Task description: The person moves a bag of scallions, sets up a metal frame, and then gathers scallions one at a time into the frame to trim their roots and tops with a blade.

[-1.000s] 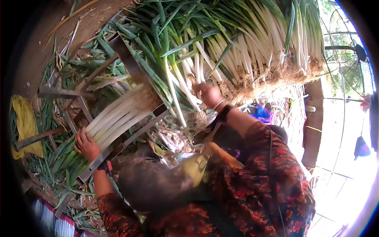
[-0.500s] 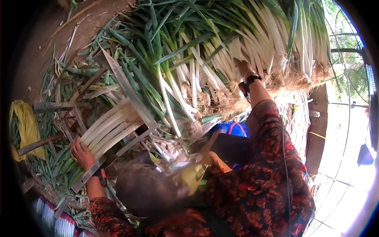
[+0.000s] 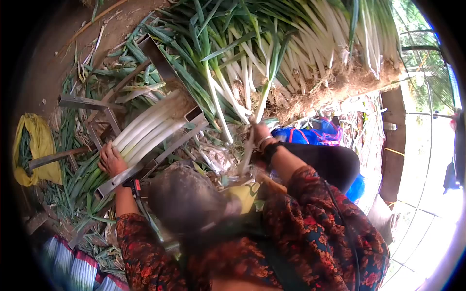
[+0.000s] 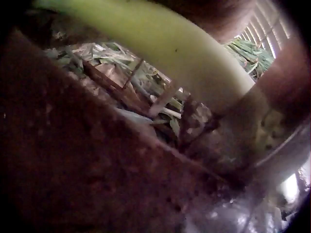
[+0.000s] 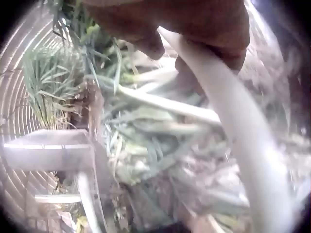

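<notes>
In the head view my left hand (image 3: 112,162) lies over the green end of a row of leeks (image 3: 154,127), its fingers laid across them. These leeks rest in an angled metal frame (image 3: 160,57), white stems side by side and roots toward its upper end. A pale stem (image 4: 194,60) crosses the left wrist view close up. My right hand (image 3: 262,135) grips a single leek (image 3: 265,99) low on its stem, leaves upward, in front of the big pile. In the right wrist view the fingers (image 5: 214,29) curl round its white stem (image 5: 238,116).
A long pile of leeks (image 3: 310,53) with matted roots fills the back. Cut leaves (image 3: 77,184) litter the ground at left, near a yellow cloth (image 3: 36,150). A blue bag (image 3: 310,132) lies beside the knee. A wire fan guard (image 3: 422,48) stands at right.
My right hand reached right into the pile, then came back left and toward the body with one leek in its grip. The left hand has stayed on the leeks in the frame.
</notes>
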The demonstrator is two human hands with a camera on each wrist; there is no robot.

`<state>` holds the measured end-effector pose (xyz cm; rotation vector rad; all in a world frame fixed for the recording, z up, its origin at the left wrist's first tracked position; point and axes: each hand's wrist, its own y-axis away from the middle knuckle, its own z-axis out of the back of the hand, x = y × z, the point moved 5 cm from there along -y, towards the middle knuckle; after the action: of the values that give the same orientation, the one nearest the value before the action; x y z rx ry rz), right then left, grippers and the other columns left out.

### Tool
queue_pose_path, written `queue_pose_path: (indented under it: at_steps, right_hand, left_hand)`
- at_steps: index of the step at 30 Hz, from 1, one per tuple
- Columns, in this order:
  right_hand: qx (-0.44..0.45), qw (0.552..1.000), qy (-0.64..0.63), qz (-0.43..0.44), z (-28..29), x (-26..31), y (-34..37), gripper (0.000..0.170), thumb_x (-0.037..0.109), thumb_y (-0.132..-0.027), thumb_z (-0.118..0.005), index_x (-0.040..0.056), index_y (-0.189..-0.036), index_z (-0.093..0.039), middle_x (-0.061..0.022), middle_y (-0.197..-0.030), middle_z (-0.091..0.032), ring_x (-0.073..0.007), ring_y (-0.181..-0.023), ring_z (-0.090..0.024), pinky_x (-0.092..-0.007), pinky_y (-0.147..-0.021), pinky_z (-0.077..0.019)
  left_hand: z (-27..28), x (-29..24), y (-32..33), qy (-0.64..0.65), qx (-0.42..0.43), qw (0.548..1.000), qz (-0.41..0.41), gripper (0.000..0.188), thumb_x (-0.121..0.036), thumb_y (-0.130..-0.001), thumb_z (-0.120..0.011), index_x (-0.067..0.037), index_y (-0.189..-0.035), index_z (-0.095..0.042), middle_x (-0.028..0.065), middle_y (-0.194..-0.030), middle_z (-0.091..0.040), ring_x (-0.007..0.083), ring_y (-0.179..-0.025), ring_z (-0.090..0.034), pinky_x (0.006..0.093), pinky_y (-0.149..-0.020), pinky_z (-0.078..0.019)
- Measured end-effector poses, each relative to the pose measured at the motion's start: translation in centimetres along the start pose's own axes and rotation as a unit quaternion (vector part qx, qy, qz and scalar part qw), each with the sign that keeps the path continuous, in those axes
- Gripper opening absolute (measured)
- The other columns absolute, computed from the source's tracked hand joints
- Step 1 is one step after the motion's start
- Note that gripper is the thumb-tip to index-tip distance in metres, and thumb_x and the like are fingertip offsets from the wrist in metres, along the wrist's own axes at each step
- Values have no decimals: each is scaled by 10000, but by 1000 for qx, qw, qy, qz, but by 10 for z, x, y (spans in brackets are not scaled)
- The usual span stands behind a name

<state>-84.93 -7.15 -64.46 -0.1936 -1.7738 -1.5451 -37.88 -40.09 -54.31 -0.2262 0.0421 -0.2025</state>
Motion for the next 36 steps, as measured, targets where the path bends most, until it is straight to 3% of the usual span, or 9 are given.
queue_pose_path:
  at_steps: [1,5,10,17,22,25,26,28,36]
  right_hand:
    - [-48,987,124,91,4,44,15,289,310,-866,-653,84,-879,-473,-45,-629,-496,-184,-464,-498,-342,-384,-429]
    - [68,993,26,96,0,116,102,256,316,-900,-603,82,-976,-531,-19,-628,-473,-146,-421,-439,-287,-371,-375]
    - [179,974,86,104,-19,129,249,361,345,-915,-568,32,-1091,-536,-26,-615,-485,-133,-433,-461,-275,-389,-385]
    - [326,912,168,185,-101,129,316,345,268,-934,-551,24,-1176,-529,12,-611,-472,-81,-463,-415,-209,-420,-338]
    - [375,765,351,388,-220,146,334,339,186,-919,-609,-8,-1187,-542,7,-779,-562,-38,-655,-492,-198,-559,-414]
    - [404,651,382,517,-297,137,357,435,213,-877,-651,19,-1242,-514,-154,-920,-671,-170,-789,-659,-299,-700,-522]
    - [388,631,405,536,-323,127,358,415,240,-849,-668,35,-1185,-539,-170,-894,-667,-238,-785,-679,-327,-676,-535]
    - [373,499,316,715,-365,104,355,356,250,-814,-681,69,-1099,-566,-141,-869,-638,-313,-728,-646,-396,-624,-523]
    - [233,456,646,566,-441,26,185,391,477,-848,-562,264,-1171,-613,-132,-1140,-589,-319,-1121,-517,-497,-976,-312]
  left_hand:
    - [0,1,-1,-2,-9,1000,0,346,-394,-964,-408,-272,-1269,-520,-28,-1350,-478,184,-1314,-365,559,-1068,-172]
    - [6,0,-2,25,-5,1000,0,320,-385,-963,-421,-287,-1247,-532,-33,-1334,-486,176,-1304,-372,556,-1071,-171]
    - [13,-2,1,56,-19,998,16,286,-335,-938,-495,-291,-1216,-548,-33,-1328,-478,179,-1288,-387,549,-1084,-171]
    - [13,-1,1,77,-50,995,33,274,-307,-865,-573,-265,-1133,-616,17,-1198,-573,222,-1207,-468,524,-1082,-228]
    - [23,7,-9,143,-41,989,9,223,-339,-841,-601,-228,-1021,-672,19,-1105,-602,224,-1129,-503,473,-1031,-294]
    - [27,6,-8,163,-58,985,6,215,-328,-836,-604,-213,-1003,-677,14,-1078,-605,225,-1109,-505,463,-1017,-304]
    - [29,3,-8,154,-63,986,8,209,-321,-833,-606,-206,-992,-679,14,-1075,-606,225,-1102,-506,461,-1015,-307]
    - [35,-4,-6,88,-93,992,1,194,-309,-830,-609,-193,-968,-681,9,-1073,-604,224,-1078,-511,449,-1015,-309]
    - [42,-10,-7,91,-125,988,-26,183,-280,-845,-621,-201,-996,-689,68,-1051,-555,297,-1025,-509,452,-922,-370]
